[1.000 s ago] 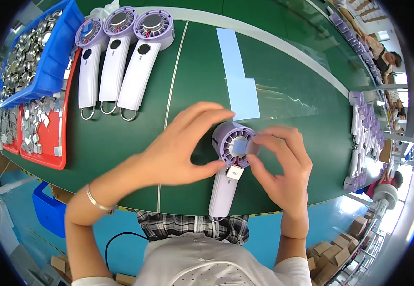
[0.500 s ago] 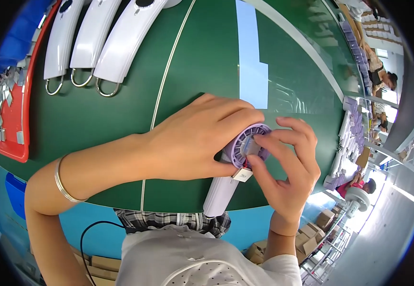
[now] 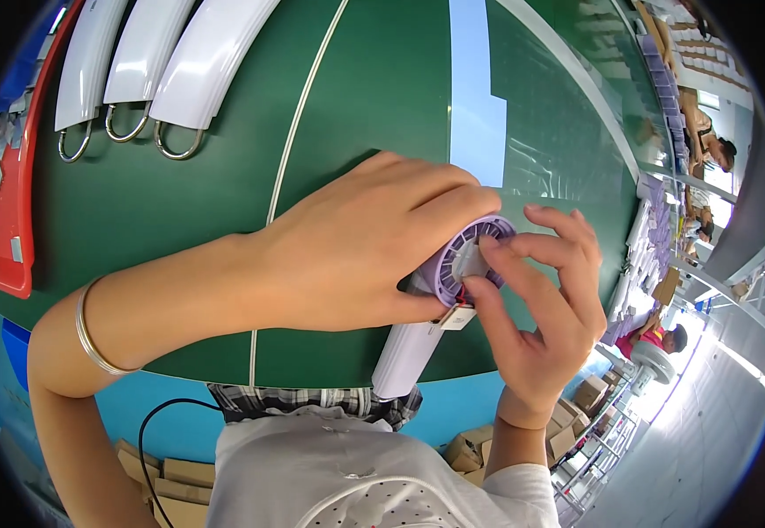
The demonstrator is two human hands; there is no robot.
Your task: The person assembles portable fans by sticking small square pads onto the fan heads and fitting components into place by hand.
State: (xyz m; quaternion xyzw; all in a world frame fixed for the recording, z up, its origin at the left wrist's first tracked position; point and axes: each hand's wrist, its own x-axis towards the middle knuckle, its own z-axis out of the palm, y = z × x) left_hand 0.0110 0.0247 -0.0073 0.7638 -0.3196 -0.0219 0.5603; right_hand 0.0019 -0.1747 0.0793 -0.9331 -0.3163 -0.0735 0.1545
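Observation:
Wrapped over the round head of a purple handheld fan (image 3: 443,264), my left hand (image 3: 365,242) keeps it at the table's near edge. The fan's pale lilac handle (image 3: 406,359) points toward my body. My right hand (image 3: 543,304) pinches a small greyish, partly see-through square piece (image 3: 468,262) between thumb and index finger, against the middle of the ribbed face. Its other fingers are raised and curled. A small white block (image 3: 458,317) sits at the lower rim of the head, with a red wire beside it. The left fingertips are hidden behind the head.
Three white curved housings (image 3: 211,62) with metal loops lie at the far left. A red tray (image 3: 22,211) of small metal squares stands on the left. Light blue strips (image 3: 479,141) lie on the green table (image 3: 382,97). Other people sit at the far right beside stacked purple parts (image 3: 642,238).
The fan and my right hand have shifted slightly right in the picture, while the housings and tray slid left and up. The pinch on the square piece stays.

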